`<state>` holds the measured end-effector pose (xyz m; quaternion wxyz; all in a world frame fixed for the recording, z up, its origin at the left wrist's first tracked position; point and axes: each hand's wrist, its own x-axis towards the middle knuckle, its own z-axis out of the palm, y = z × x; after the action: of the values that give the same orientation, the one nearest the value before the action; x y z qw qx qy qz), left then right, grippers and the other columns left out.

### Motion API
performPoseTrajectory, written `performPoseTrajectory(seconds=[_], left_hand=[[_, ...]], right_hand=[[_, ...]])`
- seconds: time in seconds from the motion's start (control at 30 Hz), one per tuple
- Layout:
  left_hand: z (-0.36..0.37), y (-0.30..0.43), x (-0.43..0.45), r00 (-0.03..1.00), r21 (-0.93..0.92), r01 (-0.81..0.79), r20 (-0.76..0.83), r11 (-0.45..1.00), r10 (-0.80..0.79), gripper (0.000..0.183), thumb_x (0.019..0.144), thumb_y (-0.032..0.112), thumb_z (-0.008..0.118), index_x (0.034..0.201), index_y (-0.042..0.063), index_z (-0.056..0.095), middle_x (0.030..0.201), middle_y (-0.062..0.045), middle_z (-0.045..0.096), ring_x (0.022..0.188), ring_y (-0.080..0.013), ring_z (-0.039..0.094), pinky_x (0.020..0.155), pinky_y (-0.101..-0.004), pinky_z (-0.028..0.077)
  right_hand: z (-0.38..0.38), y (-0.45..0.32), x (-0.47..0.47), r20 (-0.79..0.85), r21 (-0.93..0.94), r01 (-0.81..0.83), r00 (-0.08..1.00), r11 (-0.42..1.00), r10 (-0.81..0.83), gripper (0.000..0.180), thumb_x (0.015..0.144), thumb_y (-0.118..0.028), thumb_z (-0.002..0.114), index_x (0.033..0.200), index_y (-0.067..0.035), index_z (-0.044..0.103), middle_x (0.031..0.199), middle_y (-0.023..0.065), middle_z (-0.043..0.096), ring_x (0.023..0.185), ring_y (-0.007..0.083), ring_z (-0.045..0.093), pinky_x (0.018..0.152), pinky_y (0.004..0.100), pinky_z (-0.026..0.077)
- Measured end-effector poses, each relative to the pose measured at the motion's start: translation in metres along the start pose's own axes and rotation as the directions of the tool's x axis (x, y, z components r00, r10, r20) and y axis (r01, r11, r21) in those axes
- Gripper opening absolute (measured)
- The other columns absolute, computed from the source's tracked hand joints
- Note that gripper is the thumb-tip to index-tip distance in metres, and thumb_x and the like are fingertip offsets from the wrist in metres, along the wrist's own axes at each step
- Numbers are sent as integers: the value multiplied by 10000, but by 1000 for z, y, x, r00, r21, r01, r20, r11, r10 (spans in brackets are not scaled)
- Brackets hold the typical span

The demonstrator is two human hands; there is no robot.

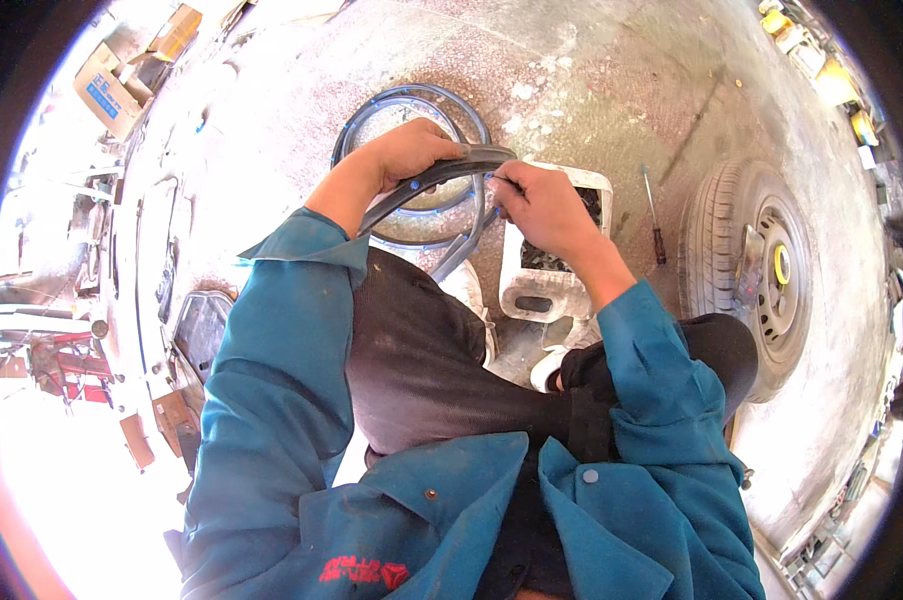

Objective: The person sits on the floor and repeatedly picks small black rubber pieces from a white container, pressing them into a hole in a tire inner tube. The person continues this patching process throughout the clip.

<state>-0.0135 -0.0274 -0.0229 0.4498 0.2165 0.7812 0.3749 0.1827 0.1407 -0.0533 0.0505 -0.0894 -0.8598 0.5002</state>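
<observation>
A black rubber weatherstrip [451, 166] with blue clips along it is raised in front of me, above my knee. My left hand [414, 154] grips it from above, the thumb lying along its upper face. At the bend of the strip, the fingertips of my right hand [545, 206] pinch its edge beside a blue clip [488, 176]. Whether they also hold a small part is hidden by the fingers. The remaining length lies in loops [391, 94] on the floor beyond my hands. Below my right wrist stands a cut-open white plastic jug [515, 259] holding many small dark pieces [545, 260].
Right of the jug, a screwdriver [655, 225] lies on the stained concrete floor [616, 45]. A car wheel with tyre [710, 232] rests close to my right knee. Cardboard boxes [110, 94] are at the far left, and yellow containers [834, 82] line the far right.
</observation>
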Motion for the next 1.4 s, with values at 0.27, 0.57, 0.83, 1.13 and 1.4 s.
performPoseTrajectory(seconds=[0.27, 0.57, 0.83, 1.13, 1.4], left_hand=[[11, -1, 0, 996, 28, 56, 74, 998, -57, 302, 1021, 292, 717, 985, 8, 813, 767, -14, 693, 598, -108, 578, 525, -325, 448], [11, 2, 5, 996, 166, 20, 82, 986, -34, 325, 1021, 299, 709, 1066, -1, 825, 808, -20, 705, 670, -110, 577, 585, -330, 459], [13, 8, 3, 995, 195, 20, 87, 981, -38, 364, 1054, 324, 692, 1061, -21, 807, 803, -1, 689, 694, -91, 565, 610, -315, 462], [11, 0, 8, 995, 216, 9, 93, 976, -30, 353, 1052, 305, 690, 1072, -27, 809, 830, -6, 718, 716, -91, 587, 647, -309, 481], [14, 5, 9, 996, 221, -11, 92, 975, -9, 337, 1038, 276, 696, 1053, -40, 812, 830, -22, 723, 718, -106, 594, 651, -327, 489]], right_hand=[[15, 4, 4, -54, -113, 40, 997, 993, -47, 233, 1063, -239, 649, 1100, -16, 707, 1032, 267, 747, 1005, 497, 715, 865, 569, 570], [14, 19, 12, 51, -204, 69, 997, 977, -59, 242, 1098, -247, 572, 1137, -21, 651, 1061, 292, 741, 1040, 518, 704, 893, 596, 559], [14, 26, 14, 29, -84, 96, 995, 992, -94, 259, 1107, -267, 598, 1122, -14, 655, 939, 267, 716, 910, 494, 692, 787, 527, 541], [12, 21, 13, -4, -140, 130, 991, 982, -132, 202, 1057, -196, 619, 1100, -14, 697, 1047, 273, 740, 1011, 503, 704, 879, 575, 559], [13, 18, 15, -93, -187, 127, 985, 974, -146, 190, 1002, -169, 638, 984, 3, 717, 1016, 260, 738, 980, 486, 712, 877, 571, 566]])
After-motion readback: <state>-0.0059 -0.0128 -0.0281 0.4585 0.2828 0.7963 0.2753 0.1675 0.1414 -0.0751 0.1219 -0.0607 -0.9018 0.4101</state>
